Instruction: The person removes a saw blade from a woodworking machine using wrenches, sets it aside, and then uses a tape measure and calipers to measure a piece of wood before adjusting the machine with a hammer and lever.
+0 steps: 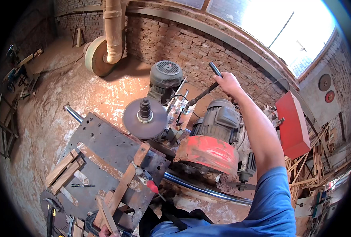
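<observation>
Up top, the right hand (227, 83) is closed around a black lever (202, 94) on a woodworking machine.

That lever slants down to the machine between two grey motors (165, 79), just above a round disc (145, 118). The left hand (104, 232) barely shows at the lower edge, seemingly touching a wooden strip (106, 215) on the steel table (104, 142); its grip cannot be told. A red-handled screwdriver (149, 182) lies nearby.

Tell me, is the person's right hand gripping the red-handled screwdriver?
No. The right hand is closed around a dark lever handle above the motors, while the red-handled screwdriver lies untouched on the metal table.
</observation>
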Available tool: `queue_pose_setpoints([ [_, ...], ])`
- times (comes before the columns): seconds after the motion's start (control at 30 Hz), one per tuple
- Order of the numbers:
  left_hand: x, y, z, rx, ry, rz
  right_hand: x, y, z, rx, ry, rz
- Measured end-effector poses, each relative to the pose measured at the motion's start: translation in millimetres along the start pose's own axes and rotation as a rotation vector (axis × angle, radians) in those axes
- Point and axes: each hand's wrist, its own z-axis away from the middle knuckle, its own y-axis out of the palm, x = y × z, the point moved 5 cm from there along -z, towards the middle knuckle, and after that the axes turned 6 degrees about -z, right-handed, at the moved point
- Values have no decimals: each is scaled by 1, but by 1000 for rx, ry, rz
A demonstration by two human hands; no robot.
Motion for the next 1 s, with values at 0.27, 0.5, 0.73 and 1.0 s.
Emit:
queue_pose_setpoints([
  [0.27,11,1,-12,-35,41,-71,2,6,-10,-38,-286,115],
  [0.5,-20,8,-26,-185,-9,-174,56,28,0,12,-409,531],
  [0.73,-19,8,-31,-254,145,134,80,60,13,-173,-251,498],
  [1.0,-2,-1,-35,-223,95,169,83,70,6,-265,-294,483],
])
